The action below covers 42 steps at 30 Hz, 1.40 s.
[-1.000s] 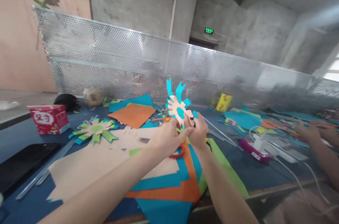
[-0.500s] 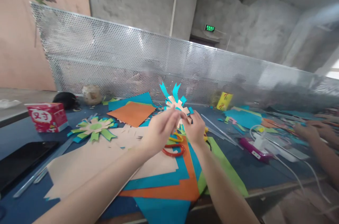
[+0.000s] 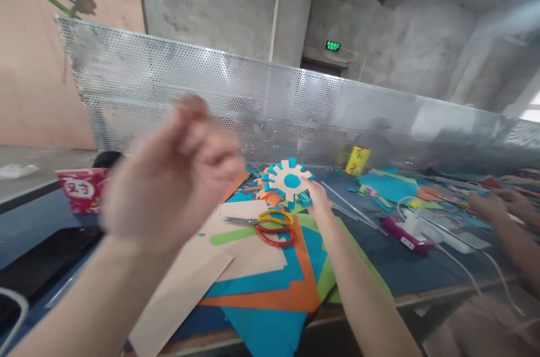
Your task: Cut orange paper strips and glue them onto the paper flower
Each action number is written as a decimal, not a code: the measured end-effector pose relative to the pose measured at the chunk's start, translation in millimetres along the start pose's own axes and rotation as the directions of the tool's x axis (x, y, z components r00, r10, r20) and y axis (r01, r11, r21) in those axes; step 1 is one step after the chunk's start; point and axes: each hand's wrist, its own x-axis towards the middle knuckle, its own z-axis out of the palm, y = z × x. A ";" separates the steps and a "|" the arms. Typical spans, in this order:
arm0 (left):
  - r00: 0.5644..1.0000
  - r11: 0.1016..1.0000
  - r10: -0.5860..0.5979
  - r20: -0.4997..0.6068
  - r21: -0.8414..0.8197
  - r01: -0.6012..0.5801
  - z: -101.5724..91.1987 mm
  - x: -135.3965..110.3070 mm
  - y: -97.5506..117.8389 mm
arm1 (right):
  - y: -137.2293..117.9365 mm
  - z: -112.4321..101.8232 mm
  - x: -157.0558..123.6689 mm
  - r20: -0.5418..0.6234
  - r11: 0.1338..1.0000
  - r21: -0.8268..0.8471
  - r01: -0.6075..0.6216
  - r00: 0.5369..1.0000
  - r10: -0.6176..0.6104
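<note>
My right hand (image 3: 317, 195) pinches the edge of a paper-like flower (image 3: 278, 180), a pale peach layer with short petals over blue ones and a blue round centre. Raised at the left and blurred by motion, my left hand (image 3: 175, 171) has its fingers curled in; anything inside them is hidden. Below the flower, scissors (image 3: 276, 227) with one yellow and one red handle loop lie on stacked peach sheets (image 3: 248, 253). A green strip (image 3: 232, 236) rests beside the blades.
Blue sheets (image 3: 265, 326) and orange sheets (image 3: 261, 297) lie under the peach ones. A red box (image 3: 80, 191) and a black phone (image 3: 42, 250) are on the left. Rightward are a yellow can (image 3: 358, 160), a purple power strip (image 3: 405, 234) and another person's hands (image 3: 489, 205). A perforated metal screen (image 3: 270, 104) stands behind.
My left hand has left the flower and moved up and left, towards the camera. The flower now faces me in my right hand; its two long blue forked strips no longer show.
</note>
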 end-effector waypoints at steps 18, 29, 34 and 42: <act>0.566 0.486 -0.514 0.644 -0.325 0.811 -29.2 2.3 -97.7 | -101.0 -15.6 -85.9 0.688 0.470 -0.277 0.838 0.515 -0.512; 0.474 0.420 -0.459 0.752 -0.286 0.861 -41.7 -1.9 -107.1 | -86.5 -10.5 -122.6 0.507 0.403 -0.324 0.856 0.517 -0.690; 0.490 0.395 -0.436 0.755 -0.329 0.858 -43.7 -5.5 -111.5 | -82.0 -9.9 -125.6 0.522 0.281 -0.382 0.881 0.456 -0.721; 0.364 0.412 -0.386 0.848 -0.194 0.890 -45.5 -3.9 -111.2 | -77.8 -38.3 -105.4 0.065 0.765 -0.418 0.490 0.856 -0.513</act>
